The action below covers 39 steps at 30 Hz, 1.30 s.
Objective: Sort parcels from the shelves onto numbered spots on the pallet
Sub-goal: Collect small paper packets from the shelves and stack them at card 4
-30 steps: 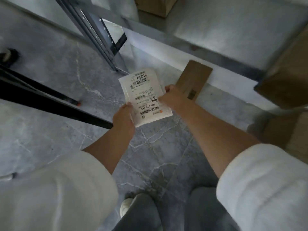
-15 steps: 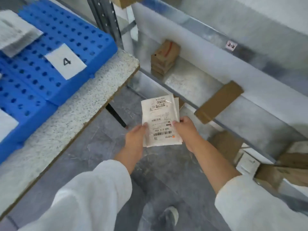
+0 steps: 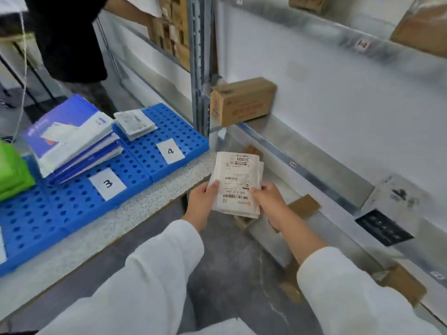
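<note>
The person is holding a white parcel [image 3: 238, 175] in both hands, in the air just off the right end of the blue pallet [image 3: 72, 204], past the counter [image 3: 157, 189] edge and nearest the pallet's "4" tag [image 3: 170, 151]. The left hand [image 3: 202, 201] is grasping the parcel's near left edge with the thumb lying on top. The right hand [image 3: 267, 199] is grasping the near right edge the same way, its fingers going under.

The parcel is lying label-up and nearly flat, its long axis running away from the person, leaning a little to the right. Its "05010" end is pointing away toward the shelf [image 3: 302, 146], and the barcode end is sitting between the thumbs.

On the pallet, thin white packets [image 3: 134, 122] are lying behind the "4" tag. Blue and white mailers [image 3: 72, 136] are piling behind the "3" tag [image 3: 107, 183], and a green bag [image 3: 12, 170] is sitting further left. Beyond the pallet's right end, a brown box [image 3: 242, 101] is standing on the shelf. Behind the pallet, another person [image 3: 65, 37] in black is reaching to the shelves.
</note>
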Motion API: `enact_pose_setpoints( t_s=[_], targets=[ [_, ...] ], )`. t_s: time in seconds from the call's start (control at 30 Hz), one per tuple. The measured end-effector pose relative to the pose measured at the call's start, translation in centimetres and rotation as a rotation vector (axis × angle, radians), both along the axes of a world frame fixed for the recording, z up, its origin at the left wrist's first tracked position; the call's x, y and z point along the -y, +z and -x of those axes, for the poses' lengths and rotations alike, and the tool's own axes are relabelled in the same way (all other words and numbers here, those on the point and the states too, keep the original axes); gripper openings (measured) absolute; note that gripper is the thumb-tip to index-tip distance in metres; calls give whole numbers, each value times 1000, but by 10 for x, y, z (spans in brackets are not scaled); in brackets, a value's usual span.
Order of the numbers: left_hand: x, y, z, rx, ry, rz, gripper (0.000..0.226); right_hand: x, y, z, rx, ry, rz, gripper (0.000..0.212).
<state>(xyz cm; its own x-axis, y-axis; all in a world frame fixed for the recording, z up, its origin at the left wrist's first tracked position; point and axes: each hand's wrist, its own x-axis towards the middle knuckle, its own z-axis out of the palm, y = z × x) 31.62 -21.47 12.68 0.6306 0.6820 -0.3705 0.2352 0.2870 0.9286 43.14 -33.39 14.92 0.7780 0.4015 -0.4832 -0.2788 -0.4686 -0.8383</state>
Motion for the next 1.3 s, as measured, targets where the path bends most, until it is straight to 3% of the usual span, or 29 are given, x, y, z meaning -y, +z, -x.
enact_pose_setpoints(
  t_s=[0.17,0.43,0.83,1.3],
  targets=[
    [-36,45,8,134,109,-115,16,-48,46,-8,95,119,-18,27],
    [-158,57,17,76,205,-239,16,-188,68,-18,135,216,-90,24],
    [-358,32,-22,-32,280,-222,23,-398,55,-54,185,323,8,24],
    [-461,-16,-98,-240,410,-224,12,-540,1,-139,249,509,90,25]
  ],
)
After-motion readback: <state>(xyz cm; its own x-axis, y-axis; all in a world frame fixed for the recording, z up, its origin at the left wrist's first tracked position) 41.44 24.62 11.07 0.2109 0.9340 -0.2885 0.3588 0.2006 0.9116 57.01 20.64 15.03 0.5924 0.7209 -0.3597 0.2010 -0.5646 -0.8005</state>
